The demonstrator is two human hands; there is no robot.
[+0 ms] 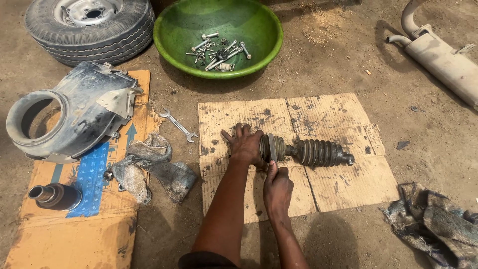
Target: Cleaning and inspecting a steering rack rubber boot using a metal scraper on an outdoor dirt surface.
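A greasy drive shaft with two ribbed rubber boots (318, 152) lies on a flattened piece of cardboard (343, 184) on the dirt floor. My left hand (244, 144) grips the shaft's left end and covers it, holding it down. My right hand (277, 188) is just in front of the shaft. It holds a thin flat metal tool (272, 147) upright against the left boot, near its band. The joint under my left hand is hidden.
A green bowl (172, 30) with several bolts sits at the back, beside a tyre (89, 30). To the left lie a grey metal housing (74, 114), a spanner (178, 125), a dirty rag (149, 164) and a cylindrical part (55, 196). A silencer (443, 60) lies right; another rag (433, 219) near right.
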